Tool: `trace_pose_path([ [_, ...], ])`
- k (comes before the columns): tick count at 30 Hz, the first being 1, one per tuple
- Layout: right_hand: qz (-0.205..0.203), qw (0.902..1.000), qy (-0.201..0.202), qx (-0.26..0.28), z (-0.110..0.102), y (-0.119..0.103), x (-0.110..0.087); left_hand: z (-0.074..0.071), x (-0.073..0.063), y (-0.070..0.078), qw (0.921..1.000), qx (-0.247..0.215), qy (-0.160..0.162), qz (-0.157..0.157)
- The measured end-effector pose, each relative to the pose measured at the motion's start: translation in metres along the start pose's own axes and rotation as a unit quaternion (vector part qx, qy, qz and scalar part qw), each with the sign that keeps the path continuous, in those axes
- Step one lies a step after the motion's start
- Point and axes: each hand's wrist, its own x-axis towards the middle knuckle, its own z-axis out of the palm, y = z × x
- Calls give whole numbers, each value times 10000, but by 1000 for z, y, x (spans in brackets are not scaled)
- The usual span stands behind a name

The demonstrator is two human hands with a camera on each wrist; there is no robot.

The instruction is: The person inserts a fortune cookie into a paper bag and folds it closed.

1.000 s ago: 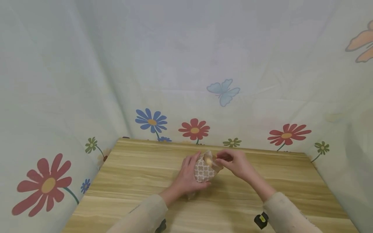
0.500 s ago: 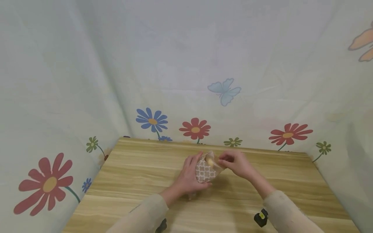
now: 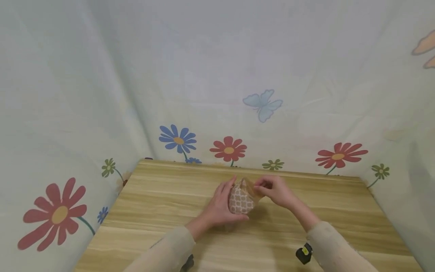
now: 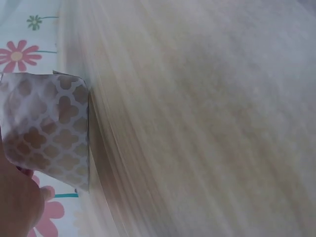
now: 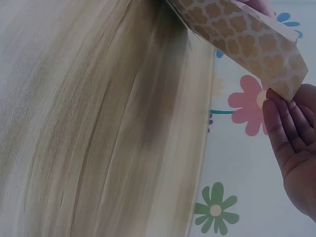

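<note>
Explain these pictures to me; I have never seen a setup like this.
There is no machine here, only a person working with two bare hands. The widest picture is taken from the head, looking forward and down. The other two are taken from the left and right wrists, so the scene looks turned sideways in them.

In front of the person is a wood-grain table, with a flowered sheet behind it. The left hand holds a patterned packet, while the right hand pinches its edge. I cannot tell whether the packet's bottom touches the table. A small black thing shows beside the right sleeve; what it is remains unclear.
</note>
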Motion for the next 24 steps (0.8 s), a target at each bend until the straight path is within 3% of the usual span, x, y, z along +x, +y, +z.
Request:
trace_pose_path([
  [5, -6, 10000, -1, -23, -2, 4, 0, -3, 3, -5, 9994, -251, -217, 36],
  [12, 22, 9999, -56, 93, -4, 9, 1, -10, 13, -3, 9962, -835, -140, 220],
  [16, -20, 9999, -110, 67, -3, 10, 0, -10, 18, -2, 9937, -1112, -160, 40],
  [24, -60, 9997, -231, 112, -1, 14, 2, -5, 23, -5, 9930, -1073, -285, -393],
])
